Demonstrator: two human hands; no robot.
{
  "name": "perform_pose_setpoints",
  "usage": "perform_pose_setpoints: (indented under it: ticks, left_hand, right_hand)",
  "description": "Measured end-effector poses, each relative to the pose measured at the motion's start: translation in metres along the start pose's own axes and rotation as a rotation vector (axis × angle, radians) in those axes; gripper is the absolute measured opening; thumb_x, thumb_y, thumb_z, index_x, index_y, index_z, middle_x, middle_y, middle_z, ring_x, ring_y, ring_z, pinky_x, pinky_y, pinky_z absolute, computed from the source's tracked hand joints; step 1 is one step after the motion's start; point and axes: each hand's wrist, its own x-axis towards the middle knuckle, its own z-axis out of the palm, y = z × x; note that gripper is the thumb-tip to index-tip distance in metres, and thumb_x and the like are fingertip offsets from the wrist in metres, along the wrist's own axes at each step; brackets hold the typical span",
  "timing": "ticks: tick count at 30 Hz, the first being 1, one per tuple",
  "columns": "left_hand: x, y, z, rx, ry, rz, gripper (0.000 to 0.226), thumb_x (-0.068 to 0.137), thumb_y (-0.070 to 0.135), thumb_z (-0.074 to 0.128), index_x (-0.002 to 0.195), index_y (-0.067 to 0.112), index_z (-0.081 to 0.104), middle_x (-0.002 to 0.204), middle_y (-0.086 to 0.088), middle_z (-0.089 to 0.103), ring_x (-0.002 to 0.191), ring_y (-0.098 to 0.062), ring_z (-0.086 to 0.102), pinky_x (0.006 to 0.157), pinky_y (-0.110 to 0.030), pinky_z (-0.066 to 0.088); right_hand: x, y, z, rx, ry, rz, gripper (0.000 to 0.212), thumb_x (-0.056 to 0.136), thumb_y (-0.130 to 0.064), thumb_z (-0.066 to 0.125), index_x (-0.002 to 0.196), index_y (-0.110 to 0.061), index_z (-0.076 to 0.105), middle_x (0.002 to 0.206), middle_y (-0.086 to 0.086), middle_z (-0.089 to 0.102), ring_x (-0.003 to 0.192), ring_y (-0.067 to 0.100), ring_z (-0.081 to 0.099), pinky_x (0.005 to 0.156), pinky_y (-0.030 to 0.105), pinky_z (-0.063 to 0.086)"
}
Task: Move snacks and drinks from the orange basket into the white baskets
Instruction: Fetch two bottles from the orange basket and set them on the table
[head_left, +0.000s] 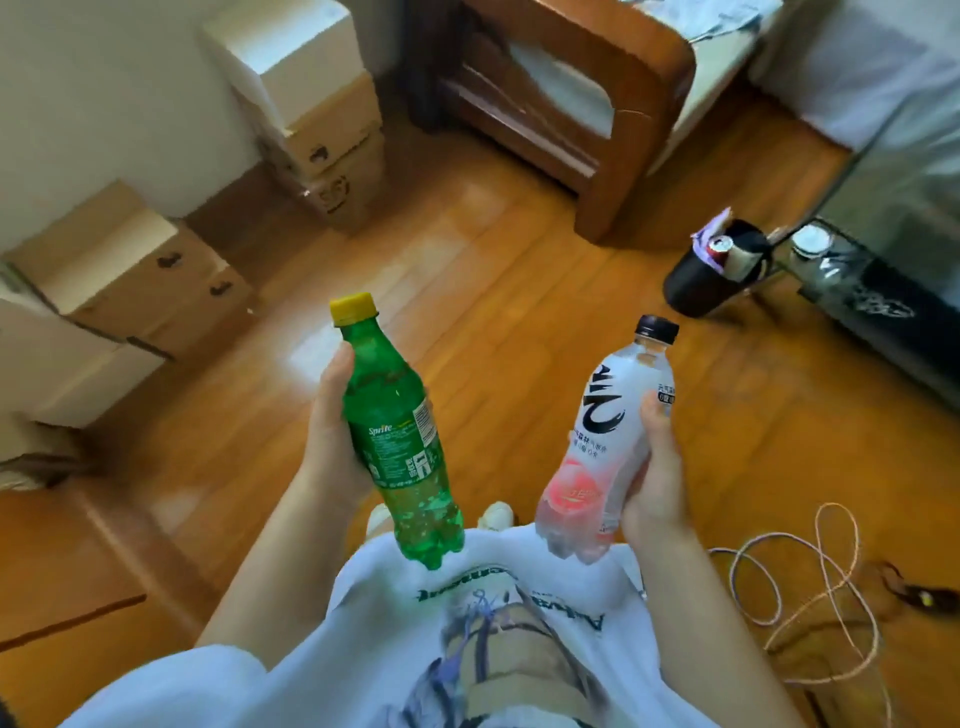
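Standing over a warm orange wooden plank floor (467, 270), a person in a white printed T-shirt (467, 623) held two drinks, one per hand. Neither the orange basket nor any white basket was in view, so which hand was nearer a basket could not be told. The left hand (332, 431) wrapped the middle of a green plastic Sprite bottle with a yellow cap (397, 431), its long axis running from five o'clock up to eleven. The right hand (652, 467) gripped a clear bottle with a pink-and-white label and black cap (608, 441), leaning toward one o'clock.
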Motion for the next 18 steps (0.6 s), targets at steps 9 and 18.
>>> perform_pose_setpoints:
  ticks: [9,18]
  left_hand:
    - [0.08,-0.022,0.163,0.189,-0.243,-0.144,0.054,0.074,0.057,0.049,0.09,0.006,0.056,0.072,-0.011,0.063,0.063,-0.024,0.062,0.067,-0.033,0.052]
    - [0.188,-0.057,0.347,0.32,-0.523,-0.221,0.052,0.069,0.063,0.056,0.083,0.012,0.06,0.069,-0.007,0.067,0.064,-0.023,0.064,0.066,-0.035,0.053]
  right_hand:
    - [0.028,-0.058,-0.112,0.243,0.282,-0.088,0.067,0.075,-0.049,0.051,0.13,-0.011,0.049,0.113,0.015,0.06,0.104,0.033,0.057,0.086,0.045,0.047]
    - [0.105,-0.142,-0.198,0.375,0.487,-0.122,0.076,0.066,-0.057,0.06,0.128,-0.015,0.05,0.106,0.01,0.062,0.097,0.028,0.06,0.074,0.038,0.049]
